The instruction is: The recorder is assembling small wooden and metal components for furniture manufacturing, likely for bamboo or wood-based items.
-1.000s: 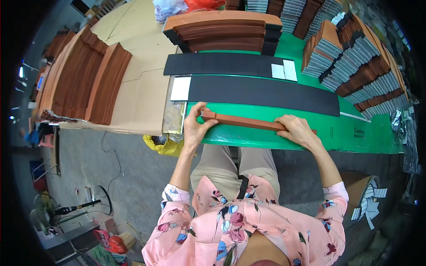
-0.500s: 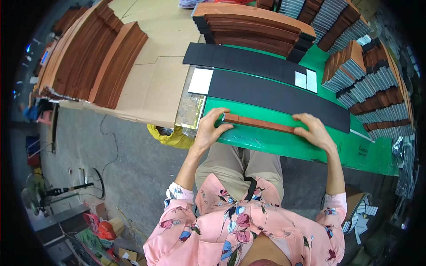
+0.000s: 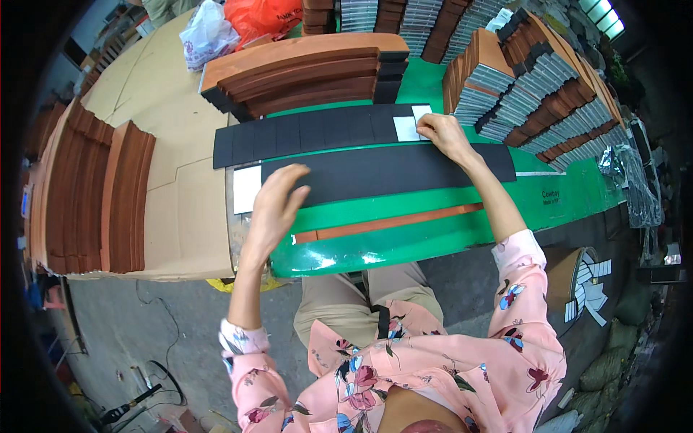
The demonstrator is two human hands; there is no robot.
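A thin brown wooden strip (image 3: pixel 390 222) lies along the near part of the green table surface, with neither hand on it. My left hand (image 3: pixel 274 206) hovers over the left end of a long black strip (image 3: pixel 375 173), fingers apart and holding nothing. Beside that hand, a white piece (image 3: pixel 247 189) covers the black strip's left end. My right hand (image 3: pixel 447 137) is closed, its fingertips pinched at the edge of a white rectangular piece (image 3: pixel 406 129). That piece rests at the right end of a second, farther black strip (image 3: pixel 310 131).
A stack of curved brown boards (image 3: pixel 303 68) stands behind the black strips. More brown stacks (image 3: pixel 126 198) sit on cardboard (image 3: pixel 180 209) at left. Stacked brown and silvery-edged pieces (image 3: pixel 534 86) crowd the right. White and red plastic bags (image 3: pixel 208 36) lie at the back.
Both hands have let go of the brown strip, which now lies on the green surface. My right hand moved away to the farther white pieces; my left lifted over the nearer black strip. The view has shifted.
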